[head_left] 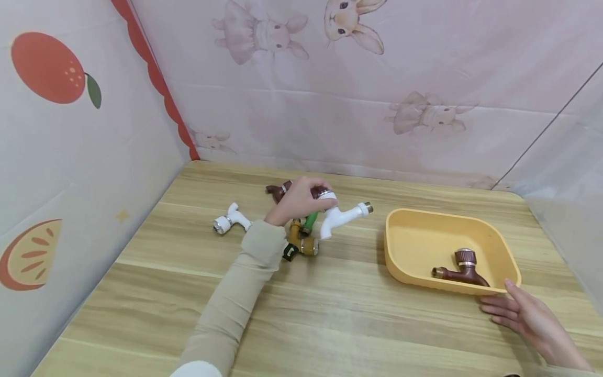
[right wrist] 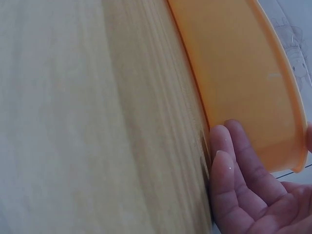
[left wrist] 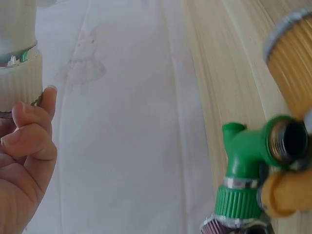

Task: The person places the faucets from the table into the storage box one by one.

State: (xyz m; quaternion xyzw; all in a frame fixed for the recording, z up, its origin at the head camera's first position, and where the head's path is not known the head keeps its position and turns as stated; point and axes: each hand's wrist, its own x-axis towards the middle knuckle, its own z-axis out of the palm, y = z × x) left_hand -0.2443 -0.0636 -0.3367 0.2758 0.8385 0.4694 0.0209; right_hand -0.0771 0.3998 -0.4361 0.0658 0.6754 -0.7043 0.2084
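Right, your left hand (head_left: 298,200) is curled round the ribbed knob of the white tap (head_left: 343,216), fingers pinching the cap; the left wrist view shows fingertips (left wrist: 47,100) against the white ribbed collar. The tap sits at the right edge of the pile in the middle of the wooden table (head_left: 330,324), spout pointing right toward the tray, brass-coloured tip showing. Can't tell if it's lifted clear of the table or touching it.

Just under and left of your hand: a green tap (left wrist: 243,158), a yellow-brown tap (head_left: 305,244) and a dark brown tap (head_left: 279,190), all crowded together. A second small white tap (head_left: 230,220) lies apart, left of the pile.

Your right hand (head_left: 529,317) rests flat at the near right corner of the yellow tray (head_left: 400,262), fingers straight and relaxed, tips touching the tray's outer wall, not gripping; the right wrist view shows fingers (right wrist: 234,165) against the rim. One brown tap (head_left: 461,268) lies inside the tray, near its front right corner.
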